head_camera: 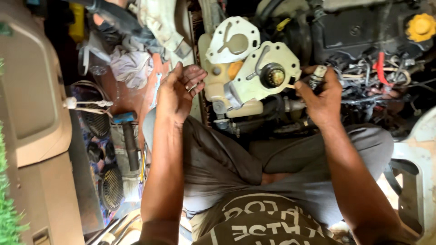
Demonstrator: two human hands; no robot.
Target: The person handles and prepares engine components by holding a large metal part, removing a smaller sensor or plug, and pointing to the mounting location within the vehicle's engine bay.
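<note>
We count two hands. Left hand (178,90) open, fingers curled, empty, beside cream reservoir (217,81). Right hand (320,96) pinches one small metal part (316,75), just right of two white brackets (254,68); one yellow cap (420,27) far right.

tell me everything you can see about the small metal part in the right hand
The small metal part is a short, silvery-grey cylinder with a ribbed or threaded body and a paler top end, grimy-looking. The right hand pinches it near-upright between thumb and fingers, above the dark engine parts, just right of the cream bracket plate. Its lower end is hidden by the fingers.
</note>
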